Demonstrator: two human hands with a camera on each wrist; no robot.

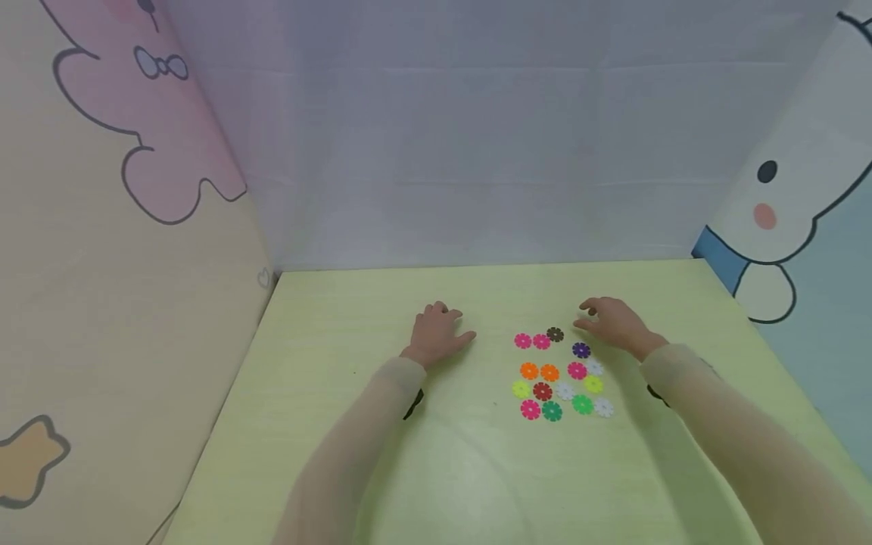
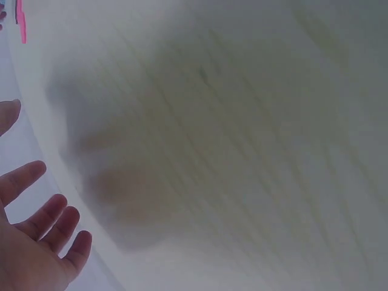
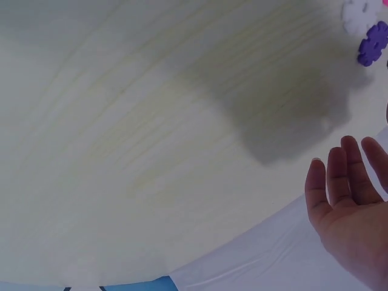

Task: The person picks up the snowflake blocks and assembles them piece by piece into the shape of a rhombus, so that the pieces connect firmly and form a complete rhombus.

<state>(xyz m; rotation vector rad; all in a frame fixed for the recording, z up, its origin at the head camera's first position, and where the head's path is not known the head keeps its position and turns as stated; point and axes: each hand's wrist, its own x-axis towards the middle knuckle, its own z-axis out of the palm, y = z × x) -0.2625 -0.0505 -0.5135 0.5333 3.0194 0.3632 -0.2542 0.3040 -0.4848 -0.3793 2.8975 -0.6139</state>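
Observation:
A group of flat, notched plastic snowflake discs lies on the table, right of centre in the head view. Among them are a brown disc (image 1: pixel 555 334), a purple disc (image 1: pixel 581 350), an orange disc (image 1: pixel 529 371), a red disc (image 1: pixel 542 391) and a green disc (image 1: pixel 582 404). To their left is my left hand (image 1: pixel 436 333), fingers loosely spread and holding nothing. My right hand (image 1: pixel 611 322) hovers just beyond the purple disc on the right, its fingers relaxed and gently bent. In the right wrist view its palm (image 3: pixel 354 227) shows bare, near the purple disc (image 3: pixel 373 43) and a white disc (image 3: pixel 359 15).
The pale yellow-green table (image 1: pixel 327 424) ends at a plain light curtain (image 1: pixel 450 166) at the back. Printed cartoon panels stand on both sides, one with a pink figure (image 1: pixel 163 151), the other with a white figure (image 1: pixel 770 235).

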